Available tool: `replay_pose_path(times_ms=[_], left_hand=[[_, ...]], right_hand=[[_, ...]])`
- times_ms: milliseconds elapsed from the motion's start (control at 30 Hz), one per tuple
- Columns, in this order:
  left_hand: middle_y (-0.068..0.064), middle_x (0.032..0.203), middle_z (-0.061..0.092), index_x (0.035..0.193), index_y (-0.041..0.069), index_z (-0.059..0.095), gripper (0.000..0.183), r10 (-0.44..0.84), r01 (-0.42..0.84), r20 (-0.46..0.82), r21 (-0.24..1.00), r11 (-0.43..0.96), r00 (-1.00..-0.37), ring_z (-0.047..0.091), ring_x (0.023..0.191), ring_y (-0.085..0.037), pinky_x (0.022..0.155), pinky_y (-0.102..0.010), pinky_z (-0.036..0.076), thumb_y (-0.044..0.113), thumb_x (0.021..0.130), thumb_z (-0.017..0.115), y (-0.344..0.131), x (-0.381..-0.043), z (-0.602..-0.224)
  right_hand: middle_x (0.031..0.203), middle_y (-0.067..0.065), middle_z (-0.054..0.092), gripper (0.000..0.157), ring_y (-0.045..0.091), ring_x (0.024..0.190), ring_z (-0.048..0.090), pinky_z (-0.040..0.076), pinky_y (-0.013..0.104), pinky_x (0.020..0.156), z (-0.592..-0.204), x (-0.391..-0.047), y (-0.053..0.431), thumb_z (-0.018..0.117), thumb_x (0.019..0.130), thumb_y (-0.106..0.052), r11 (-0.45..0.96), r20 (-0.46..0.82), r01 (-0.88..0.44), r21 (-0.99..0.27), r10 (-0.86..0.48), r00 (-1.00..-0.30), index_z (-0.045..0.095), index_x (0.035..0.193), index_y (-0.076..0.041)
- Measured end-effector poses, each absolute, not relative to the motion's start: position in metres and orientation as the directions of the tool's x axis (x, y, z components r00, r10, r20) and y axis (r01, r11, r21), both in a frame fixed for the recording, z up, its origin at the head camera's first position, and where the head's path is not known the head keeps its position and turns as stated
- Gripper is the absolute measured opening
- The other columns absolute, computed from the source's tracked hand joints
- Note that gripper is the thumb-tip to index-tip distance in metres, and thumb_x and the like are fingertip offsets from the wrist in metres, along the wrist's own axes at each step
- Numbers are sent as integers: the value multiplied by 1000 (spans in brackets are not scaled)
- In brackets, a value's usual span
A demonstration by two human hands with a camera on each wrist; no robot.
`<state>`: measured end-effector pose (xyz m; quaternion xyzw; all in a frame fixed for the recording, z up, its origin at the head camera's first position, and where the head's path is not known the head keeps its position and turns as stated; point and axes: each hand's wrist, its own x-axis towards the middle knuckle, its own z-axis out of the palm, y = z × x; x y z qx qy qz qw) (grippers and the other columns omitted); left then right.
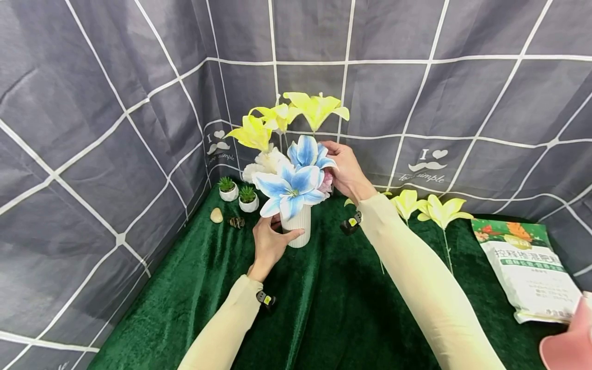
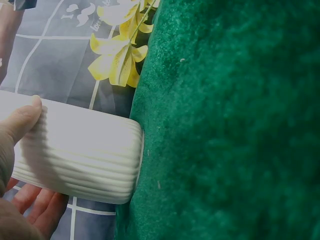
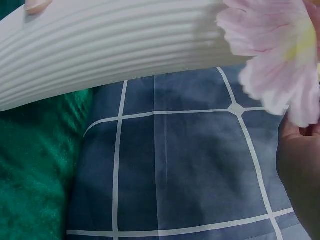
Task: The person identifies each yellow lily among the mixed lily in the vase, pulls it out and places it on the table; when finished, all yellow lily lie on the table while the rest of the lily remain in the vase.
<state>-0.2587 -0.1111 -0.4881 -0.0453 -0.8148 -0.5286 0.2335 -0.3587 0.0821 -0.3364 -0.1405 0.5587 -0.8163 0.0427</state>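
Observation:
A white ribbed vase (image 1: pixel 298 234) stands upright on green cloth, filled with artificial flowers. My left hand (image 1: pixel 268 245) grips its lower part, the thumb across the front and the fingers around the far side, as the left wrist view also shows. Two blue-and-white lilies lead the bunch, a front one (image 1: pixel 290 191) and a rear one (image 1: pixel 306 152). At the rear lily's right edge, my right hand (image 1: pixel 347 170) holds the bloom with bent fingers; the fingertips are partly hidden by petals. A pink flower (image 3: pixel 277 55) sits just below that hand. Yellow lilies (image 1: pixel 316 109) rise behind, beside white blooms (image 1: pixel 268 162).
Two small potted succulents (image 1: pixel 248 200), a pale stone (image 1: pixel 216 215) and a dark striped stone (image 1: pixel 237 222) lie left of the vase. Loose yellow lilies (image 1: pixel 443 211) rest to the right, partly behind my right arm. Farther right are a printed bag (image 1: pixel 532 277) and a pink object (image 1: pixel 571 341).

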Motion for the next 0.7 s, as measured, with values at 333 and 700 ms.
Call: replay_pose_path(times_ms=[333, 700], left_hand=[[-12, 109, 71, 117, 12, 67, 61, -172, 329, 437, 837, 438, -883, 72, 100, -26, 89, -43, 61, 30, 66, 96, -111, -259, -488], [-12, 107, 71, 116, 12, 67, 61, -164, 343, 450, 829, 441, -878, 71, 99, -26, 89, -43, 61, 31, 66, 96, -111, -258, -487]], right_hand=[[86, -2, 75, 30, 8, 69, 66, 49, 18, 55, -332, -364, 102, 53, 97, 8, -322, 157, -28, -946, -381, -911, 74, 103, -12], [96, 5, 77, 31, 14, 85, 72, 60, 21, 73, -334, -378, 126, 51, 96, 16, -393, 270, -63, -917, -497, -825, 73, 98, -5]])
